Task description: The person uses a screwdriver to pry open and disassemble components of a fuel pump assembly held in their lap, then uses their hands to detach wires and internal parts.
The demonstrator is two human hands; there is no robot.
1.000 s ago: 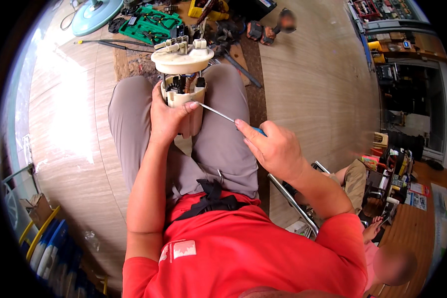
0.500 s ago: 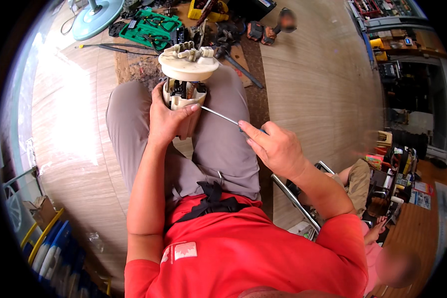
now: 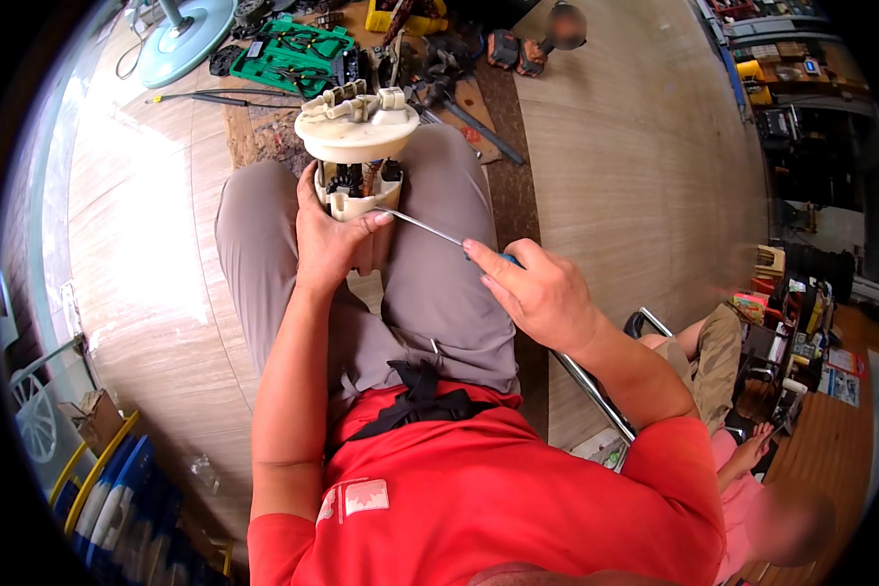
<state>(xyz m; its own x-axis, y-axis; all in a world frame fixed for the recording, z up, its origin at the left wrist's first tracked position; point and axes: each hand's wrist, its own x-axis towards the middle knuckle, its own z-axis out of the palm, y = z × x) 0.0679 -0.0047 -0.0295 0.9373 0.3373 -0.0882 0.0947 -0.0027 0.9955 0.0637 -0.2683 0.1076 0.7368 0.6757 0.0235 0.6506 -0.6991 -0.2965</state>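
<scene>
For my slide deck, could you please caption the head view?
Seated person's left hand steadies a cream plastic pump assembly on the lap while the right hand probes it with a thin screwdriver.

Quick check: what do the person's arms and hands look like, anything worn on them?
Both hands are bare: left hand, right hand. No gloves, rings or watch visible. Forearms are bare; short red sleeves cover only the upper arms.

A brown cardboard box (image 3: 93, 418) stands open on the floor at the lower left, beside a yellow frame. Colourful papers (image 3: 840, 376) lie on the wooden floor at the far right. A green tool case (image 3: 298, 49) lies open on the floor at the top.
</scene>
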